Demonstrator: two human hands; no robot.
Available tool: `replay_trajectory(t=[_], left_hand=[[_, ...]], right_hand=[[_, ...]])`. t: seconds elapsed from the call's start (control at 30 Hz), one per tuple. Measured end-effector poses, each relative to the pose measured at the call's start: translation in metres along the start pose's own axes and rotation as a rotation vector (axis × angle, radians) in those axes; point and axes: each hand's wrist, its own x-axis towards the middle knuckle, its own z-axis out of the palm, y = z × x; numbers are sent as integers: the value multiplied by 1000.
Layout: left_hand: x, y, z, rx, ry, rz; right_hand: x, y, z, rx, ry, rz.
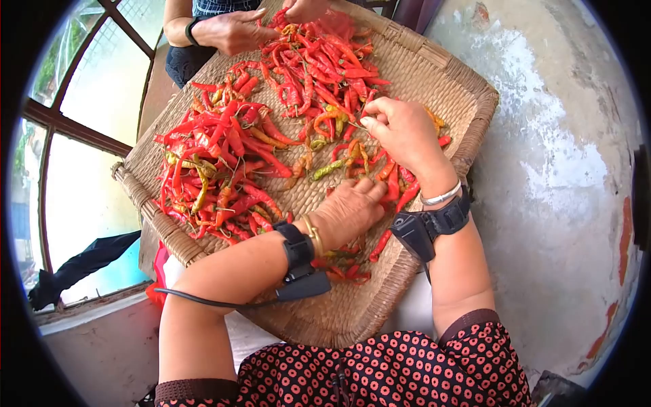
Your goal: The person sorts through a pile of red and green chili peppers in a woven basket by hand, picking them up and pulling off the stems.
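Note:
Red chili peppers [325,61] lie heaped in a woven tray [291,319], one pile at the far side and another pile [217,169] at the left. My right hand [407,136] is closed in a pinch above the tray's right half, with a chili's thin stem at its thumb and forefinger. Below it, my left hand [346,211] rests low among loose chilies, back upward and fingers curled. Its fingertips are hidden, so what they hold does not show. A wrinkled yellow-green chili [328,169] lies just beyond this hand.
Across the tray, another person's hands [234,32] work at the far pile. A black device [298,261] with a cable is strapped to my left wrist, another [417,234] to my right. Windows [88,203] stand at left, a worn wall [542,169] at right.

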Motion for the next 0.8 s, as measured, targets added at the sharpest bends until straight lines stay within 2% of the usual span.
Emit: replay_trajectory(t=[0.03,0.1,0.17,0.2,0.23,0.3,0.33,0.37,0.43,0.47,0.57,0.6,0.63,0.7,0.73,0.77,0.8], left_hand=[[-4,-5,-2,12,-62,-54],[-8,-18,-5,47,-4,-26],[-12,-29,-13,27,-44,-137],[-14,-35,-13,-125,98,-182],[-17,-39,-14,-119,97,-177],[-22,-45,-20,-401,286,-380],[-25,-51,-21,-522,296,-418],[-27,-55,-25,-510,294,-416],[-28,-62,-34,-984,245,-779],[-27,-66,-40,-975,250,-775],[-17,-80,-60,-1341,515,-816],[-15,-87,-60,-1279,637,-822],[-15,-90,-55,-1275,639,-822],[-11,-93,-43,-724,658,-783],[-10,-79,-41,-397,624,-575],[-10,-63,-41,-375,489,-444],[-4,-54,-31,-180,185,-312]], right_hand=[[-2,-1,0,-13,21,-18],[-2,-2,-2,-15,13,3],[-1,-5,-2,-10,-5,14],[0,-5,-2,-9,4,11],[1,-6,-1,0,-17,23],[0,-6,-2,16,-31,35],[-1,-7,-2,-5,-39,33],[-1,-8,-3,-26,-47,29],[-1,-11,-5,-50,-57,46],[-1,-9,-2,-44,-53,41],[0,-9,-3,-33,-57,29],[0,-10,-4,-30,-55,32],[0,-10,-6,-27,-53,35],[1,-8,-5,-13,-29,30],[1,-6,-5,1,-9,32],[1,-7,-6,0,-6,31],[1,-7,-7,9,1,38]])
